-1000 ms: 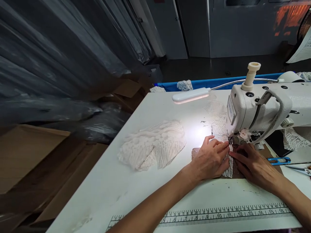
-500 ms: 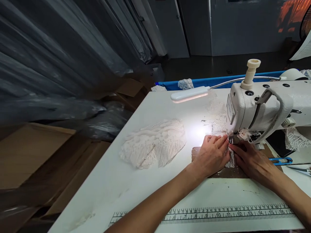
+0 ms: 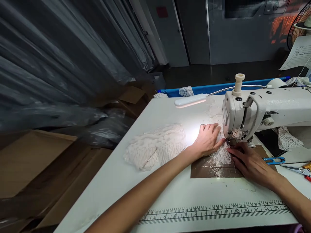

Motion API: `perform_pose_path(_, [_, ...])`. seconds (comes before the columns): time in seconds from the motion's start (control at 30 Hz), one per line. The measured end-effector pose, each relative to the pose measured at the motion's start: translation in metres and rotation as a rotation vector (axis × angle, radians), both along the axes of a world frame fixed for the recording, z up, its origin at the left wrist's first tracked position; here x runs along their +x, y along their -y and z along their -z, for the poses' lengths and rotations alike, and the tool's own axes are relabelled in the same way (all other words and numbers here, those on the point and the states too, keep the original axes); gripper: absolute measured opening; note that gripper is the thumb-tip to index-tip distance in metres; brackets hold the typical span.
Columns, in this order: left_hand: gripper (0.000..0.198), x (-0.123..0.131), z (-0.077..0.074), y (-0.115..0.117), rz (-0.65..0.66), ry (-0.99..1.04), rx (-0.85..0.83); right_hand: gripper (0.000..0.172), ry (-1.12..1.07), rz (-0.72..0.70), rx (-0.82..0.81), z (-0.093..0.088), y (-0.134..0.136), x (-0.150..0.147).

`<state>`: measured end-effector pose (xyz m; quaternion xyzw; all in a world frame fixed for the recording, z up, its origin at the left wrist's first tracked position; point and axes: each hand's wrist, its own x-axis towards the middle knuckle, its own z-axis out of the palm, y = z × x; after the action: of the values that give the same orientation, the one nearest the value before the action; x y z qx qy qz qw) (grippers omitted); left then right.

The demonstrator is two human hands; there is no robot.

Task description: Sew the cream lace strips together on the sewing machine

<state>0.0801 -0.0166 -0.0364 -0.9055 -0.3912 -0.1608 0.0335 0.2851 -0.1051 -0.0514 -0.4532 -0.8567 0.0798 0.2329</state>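
A strip of white lace fabric [image 3: 222,155] lies under the needle area of a white sewing machine [image 3: 234,113], on a brown plate [image 3: 206,168]. My left hand [image 3: 207,140] rests flat on the lace, left of the presser foot, fingers spread and thumb pointing toward the needle. On the right, my right hand [image 3: 247,160] has its fingertips closed at the lace's right edge, just in front of the foot. Its other fingers are partly tucked under the machine head. More lace extends behind the needle.
A heap of white lace pieces [image 3: 155,145] sits left on the white table [image 3: 116,191]. A lamp [image 3: 190,101] reaches over from behind. Blue thread snips [image 3: 274,160] and scissors [image 3: 295,169] lie to the right. A printed ruler scale [image 3: 213,213] runs along the front; cardboard boxes [image 3: 36,161] stand left.
My left hand has moved away from the needle and spread on the lace, uncovering more of it. My right hand stays beside the foot. The view has shifted slightly.
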Motion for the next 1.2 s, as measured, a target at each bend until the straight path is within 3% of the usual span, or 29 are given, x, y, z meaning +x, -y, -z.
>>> perform_pose_path(0.1, [0.029, -0.007, -0.003, -0.008, 0.008, 0.022, -0.041, 0.037, -0.076, 0.03, -0.115, -0.007, 0.0, 0.006])
perform_pose_path(0.2, [0.023, -0.011, -0.004, 0.002, 0.054, 0.113, 0.033, 0.035, -0.133, 0.067, -0.13, -0.013, -0.001, 0.009])
perform_pose_path(0.33, [0.016, -0.015, -0.005, 0.027, 0.289, 0.23, 0.068, 0.032, -0.174, 0.097, -0.083, -0.013, -0.001, 0.008])
perform_pose_path(0.5, [0.01, -0.021, -0.001, 0.04, 0.459, 0.296, -0.105, 0.032, -0.183, 0.116, -0.06, -0.011, 0.001, 0.006])
perform_pose_path(0.6, [0.016, -0.018, 0.005, 0.039, 0.448, 0.359, -0.163, 0.029, -0.19, 0.081, -0.107, -0.012, 0.004, 0.004])
perform_pose_path(0.77, [0.019, -0.011, 0.005, 0.044, 0.301, 0.396, -0.265, 0.032, -0.121, -0.007, -0.198, -0.016, 0.009, -0.005])
perform_pose_path(0.87, [0.021, -0.011, 0.002, 0.048, 0.223, 0.365, -0.294, 0.014, -0.054, 0.013, -0.179, -0.016, 0.008, -0.011])
perform_pose_path(0.9, [0.022, -0.012, 0.002, 0.048, 0.217, 0.364, -0.293, 0.015, -0.044, 0.015, -0.172, -0.016, 0.007, -0.012])
perform_pose_path(1.1, [0.019, -0.013, 0.008, 0.044, 0.392, 0.393, -0.048, 0.023, -0.108, 0.009, -0.184, -0.015, 0.003, -0.012])
perform_pose_path(1.2, [0.017, -0.011, 0.007, 0.043, 0.39, 0.499, -0.04, 0.024, -0.178, 0.061, -0.166, -0.014, 0.003, -0.008])
